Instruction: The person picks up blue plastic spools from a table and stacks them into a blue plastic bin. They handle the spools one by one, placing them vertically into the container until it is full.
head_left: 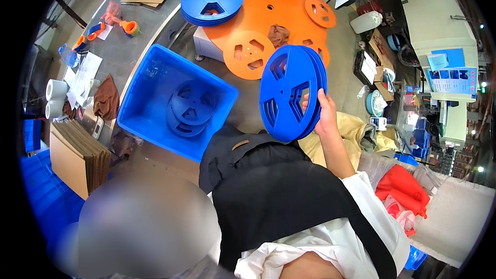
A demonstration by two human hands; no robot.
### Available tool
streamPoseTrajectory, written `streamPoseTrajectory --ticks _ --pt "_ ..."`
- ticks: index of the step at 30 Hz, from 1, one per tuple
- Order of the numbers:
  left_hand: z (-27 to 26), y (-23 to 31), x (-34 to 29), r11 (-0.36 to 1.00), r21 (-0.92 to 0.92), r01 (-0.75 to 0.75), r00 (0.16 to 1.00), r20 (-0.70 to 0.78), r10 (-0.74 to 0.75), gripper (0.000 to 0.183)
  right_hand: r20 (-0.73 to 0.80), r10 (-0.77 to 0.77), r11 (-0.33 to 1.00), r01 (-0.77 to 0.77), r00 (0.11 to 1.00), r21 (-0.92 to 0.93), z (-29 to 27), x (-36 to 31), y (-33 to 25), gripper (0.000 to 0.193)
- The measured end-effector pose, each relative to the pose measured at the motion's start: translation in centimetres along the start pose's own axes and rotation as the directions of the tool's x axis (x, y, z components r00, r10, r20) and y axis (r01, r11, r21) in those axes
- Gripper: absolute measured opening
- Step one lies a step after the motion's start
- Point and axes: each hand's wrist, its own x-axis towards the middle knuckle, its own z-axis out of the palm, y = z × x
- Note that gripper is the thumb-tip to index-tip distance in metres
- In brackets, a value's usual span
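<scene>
My right hand (326, 116) is closed on the right edge of a few blue plastic reel discs (281, 116), held together on edge in front of my black apron. A fingertip shows through one of their cut-out windows. Exactly how many discs are in the grip, I cannot tell. To the left, a blue plastic bin (150, 98) stands with its mouth facing up, and similar blue discs (191, 104) lie on its bottom. My left hand is out of sight.
Beyond the bin is an orange round table (253, 8) bearing stacked blue discs (212, 0) and orange discs (249, 54). A grey workbench (160, 13) runs along the left. Cardboard sheets (77, 157) stand at lower left. A blurred round patch covers the lower left.
</scene>
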Motion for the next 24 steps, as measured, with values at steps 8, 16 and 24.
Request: streamPoseTrajectory --ticks 8,16,24 --pt "-0.8 -0.5 -0.1 0.991 -0.116 0.07 0.994 0.092 -0.059 0.025 -0.003 0.006 1.0 -0.006 1.0 -0.02 -0.5 0.3 0.4 0.037" --pt "-1.1 -1.9 -0.5 0.975 -0.185 0.124 0.986 0.13 -0.101 0.028 -0.003 -0.008 1.0 0.008 1.0 -0.014 -0.3 -0.1 -0.4 0.039" --pt "-0.9 -1.2 0.4 0.966 -0.219 0.14 0.973 0.214 -0.093 0.031 0.009 0.014 1.0 -0.014 1.0 -0.013 0.1 -0.2 0.1 0.038"
